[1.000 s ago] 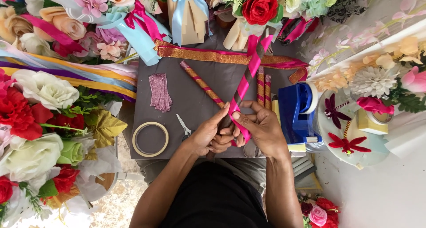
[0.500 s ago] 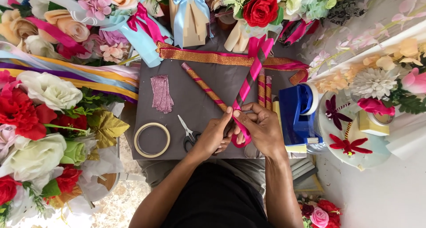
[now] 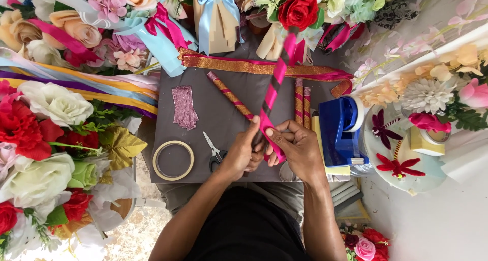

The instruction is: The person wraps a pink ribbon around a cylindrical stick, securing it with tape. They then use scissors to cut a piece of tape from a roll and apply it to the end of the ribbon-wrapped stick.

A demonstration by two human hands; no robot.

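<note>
A long stick [image 3: 277,80], spirally wound in bright pink ribbon [image 3: 271,139] with dark gaps showing between the turns, slants upward across the grey work board [image 3: 213,96]. Its lower end sits near the board's front edge, the loose ribbon tail hanging there; its upper end passes the board's far edge, topped by a red rose [image 3: 298,9].

The single head-worn camera looks almost straight down from close above the person's lap onto the grey bench [image 3: 223,108], with both forearms entering from the bottom edge and flowers crowding every side.
</note>
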